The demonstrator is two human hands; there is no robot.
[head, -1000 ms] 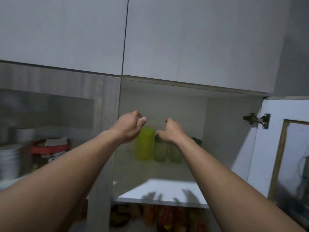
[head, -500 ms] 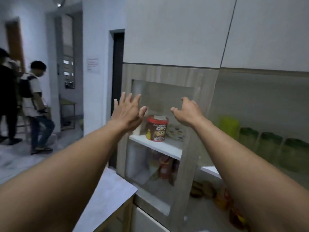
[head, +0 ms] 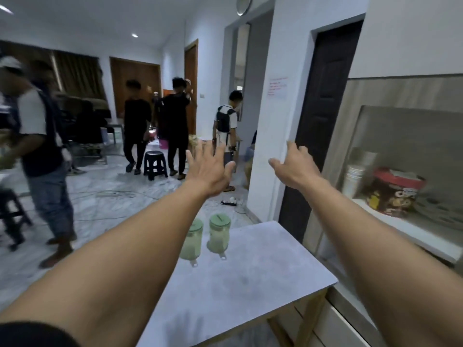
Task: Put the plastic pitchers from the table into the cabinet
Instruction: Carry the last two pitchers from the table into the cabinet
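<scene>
Two pale green plastic pitchers with green lids stand side by side at the far edge of the grey table (head: 250, 284): the left pitcher (head: 192, 241), partly hidden by my left forearm, and the right pitcher (head: 219, 235). My left hand (head: 209, 169) is stretched out in the air above and beyond them, fingers spread, holding nothing. My right hand (head: 294, 166) is also raised and empty, fingers apart, to the right of the pitchers. The cabinet (head: 400, 171) is at the right edge, with only its left glass-fronted section in view.
Behind the cabinet glass stand a red-lidded tub (head: 395, 191) and stacked white cups (head: 354, 179). Several people stand in the room beyond; one person (head: 42, 156) is close on the left. A black stool (head: 154, 165) and cables (head: 125, 196) are on the marble floor. A dark door (head: 323, 108) is beside the cabinet.
My view has swung left from the open cabinet shelf with the green pitchers to the table and room. Both hands have come out of the cabinet empty and spread open.
</scene>
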